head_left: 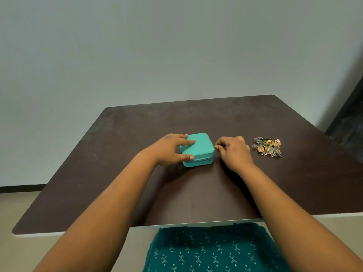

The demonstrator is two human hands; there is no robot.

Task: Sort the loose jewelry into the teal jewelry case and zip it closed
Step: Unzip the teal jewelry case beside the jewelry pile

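From my seat at the feed I see the teal jewelry case point(197, 149) lying flat and closed near the middle of the dark desk point(121, 183); it is a squarish box with rounded corners, so I can pick no real long axis, and it sits turned a little, with its zipper seam running along the near side and round the right corner. My left hand point(172, 149) is spread over the case's left part, fingers straight and resting on the lid, thumb pressed against the near side at the seam, so it steadies the case without closing round it. My right hand point(234, 149) is right beside the case's right edge, fingers curled in, fingertips pinching a small metal zipper pull point(215, 147) that sticks out from the right side of the seam. Further right, well apart from the case and just beyond my right hand, the loose jewelry point(268, 147) lies heaped on the desk, a tangle of gold and dark silvery pieces too small for me to tell one from another. Down at the near edge I see a dark green patterned garment point(212, 250) below the desk.
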